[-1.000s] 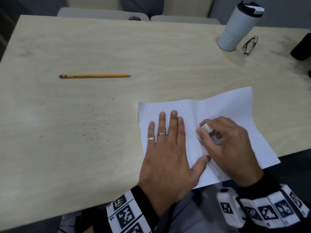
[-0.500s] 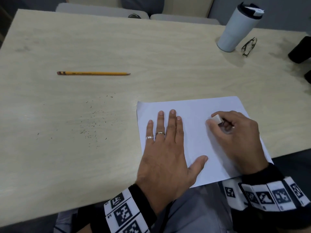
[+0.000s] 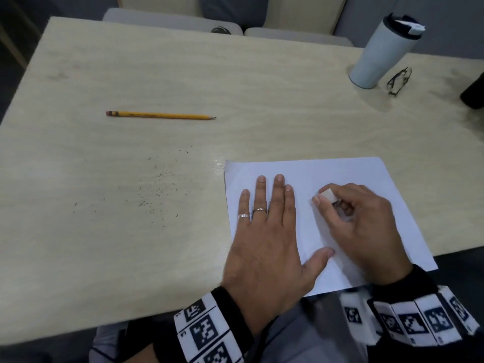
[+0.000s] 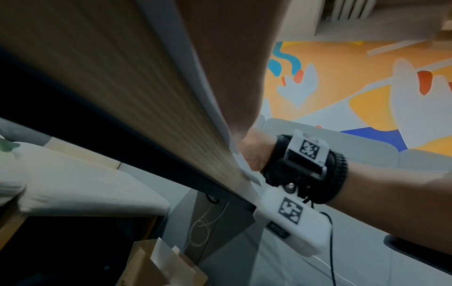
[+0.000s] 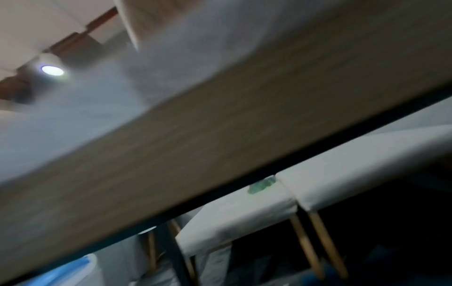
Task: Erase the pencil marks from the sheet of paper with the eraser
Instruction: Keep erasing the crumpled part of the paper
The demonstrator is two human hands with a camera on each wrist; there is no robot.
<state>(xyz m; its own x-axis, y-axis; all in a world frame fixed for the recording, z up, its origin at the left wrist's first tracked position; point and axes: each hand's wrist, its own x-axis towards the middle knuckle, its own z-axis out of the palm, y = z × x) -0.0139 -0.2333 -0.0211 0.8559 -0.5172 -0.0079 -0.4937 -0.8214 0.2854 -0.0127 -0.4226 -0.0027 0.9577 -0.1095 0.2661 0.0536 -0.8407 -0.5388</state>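
L hand (image 3: 264, 231) flat on paper (image 3: 366, 176); R hand (image 3: 361, 226) pinches eraser (image 3: 328, 195); tumbler (image 3: 379, 53) lidded.

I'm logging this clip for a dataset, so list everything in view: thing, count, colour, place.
table: 1, pale wood, fills the head view
paper: 1, white, near edge at right, overhanging it
eraser: 1, white, on the paper
pencil: 1, yellow, pink tip, far left, lying flat
crumbs: many, dark, scattered left of the paper
tumbler: 1, pale grey, dark lid, far right corner, upright
glasses: 1 pair, dark frame, right of the tumbler
dark object: 1, black, right edge, cut off
chairs: 2, grey seats, beyond the table
left hand: flat on the paper, two rings
right hand: pinches the eraser
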